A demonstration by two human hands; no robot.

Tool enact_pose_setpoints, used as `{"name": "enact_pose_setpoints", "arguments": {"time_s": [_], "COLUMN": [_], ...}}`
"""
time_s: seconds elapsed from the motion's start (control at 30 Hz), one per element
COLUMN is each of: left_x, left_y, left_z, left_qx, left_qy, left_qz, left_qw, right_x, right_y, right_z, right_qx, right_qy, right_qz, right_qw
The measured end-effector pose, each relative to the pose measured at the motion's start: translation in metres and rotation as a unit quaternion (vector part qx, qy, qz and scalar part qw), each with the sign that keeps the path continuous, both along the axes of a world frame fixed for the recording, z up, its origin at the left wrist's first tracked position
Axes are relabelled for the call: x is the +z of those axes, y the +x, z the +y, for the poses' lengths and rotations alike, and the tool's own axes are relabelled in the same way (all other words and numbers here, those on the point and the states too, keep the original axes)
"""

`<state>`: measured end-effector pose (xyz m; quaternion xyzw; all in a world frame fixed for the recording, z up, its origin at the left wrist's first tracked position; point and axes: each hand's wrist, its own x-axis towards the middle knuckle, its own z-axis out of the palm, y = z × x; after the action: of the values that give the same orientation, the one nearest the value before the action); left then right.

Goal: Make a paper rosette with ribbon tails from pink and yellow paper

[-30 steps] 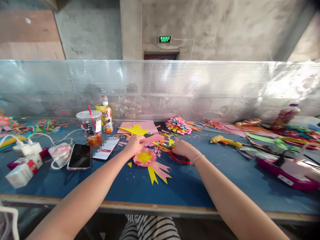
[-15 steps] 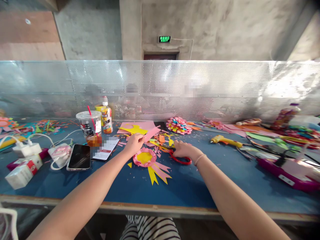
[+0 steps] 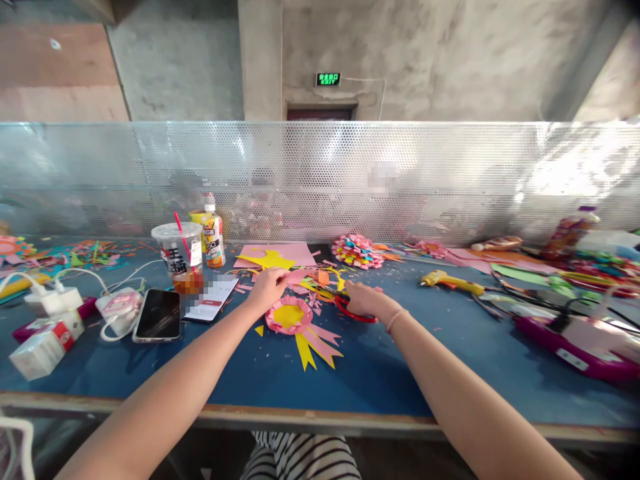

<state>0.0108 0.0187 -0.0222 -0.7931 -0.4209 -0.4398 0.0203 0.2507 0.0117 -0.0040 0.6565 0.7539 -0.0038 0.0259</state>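
My left hand (image 3: pixel 267 288) pinches a pink paper strip (image 3: pixel 296 275) at its near end, holding it just above the table, right behind the pink-and-yellow rosette (image 3: pixel 289 315) with its ribbon tails (image 3: pixel 315 343). My right hand (image 3: pixel 364 298) is closed around the red-handled scissors (image 3: pixel 353 311), fingers over the loops, blades pointing left toward the scrap pile (image 3: pixel 323 280); can't tell if the blades are open. To do the cut well, I'd say lift the strip clear of the scraps so only one layer sits between the blades, keep it taut with the left pinch, and bring the scissors to the paper rather than dragging the paper across the mess. Cut well away from my fingertips, since thumb and strip end sit close together. Feed with the left, short snips, wrist low on the blue table (image 3: pixel 380 373) for steadiness. Watch the rosette just below: easy to nick a petal. Phone (image 3: pixel 159 313), iced drink cup (image 3: pixel 180 257) and glue gun (image 3: pixel 453 283) are well apart, no bother.
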Motion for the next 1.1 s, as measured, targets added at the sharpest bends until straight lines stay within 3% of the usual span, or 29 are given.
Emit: {"name": "enact_pose_setpoints", "arguments": {"time_s": [0.6,0.8,1.1], "left_x": [-0.001,0.000,-0.001], "left_y": [-0.001,0.000,-0.001], "left_z": [0.001,0.001,0.004], "left_qx": [-0.030,0.013,0.035], "left_qy": [0.006,0.000,-0.039], "left_qz": [0.004,0.007,-0.030], "left_qw": [1.000,1.000,0.998], "right_x": [0.005,0.005,-0.003], "right_y": [-0.002,-0.006,-0.007], "right_z": [-0.007,-0.005,0.005], "right_qx": [0.025,0.024,0.017], "right_qy": [-0.032,-0.047,0.012], "right_qz": [-0.021,0.004,0.048], "right_qw": [0.999,0.999,0.999]}}
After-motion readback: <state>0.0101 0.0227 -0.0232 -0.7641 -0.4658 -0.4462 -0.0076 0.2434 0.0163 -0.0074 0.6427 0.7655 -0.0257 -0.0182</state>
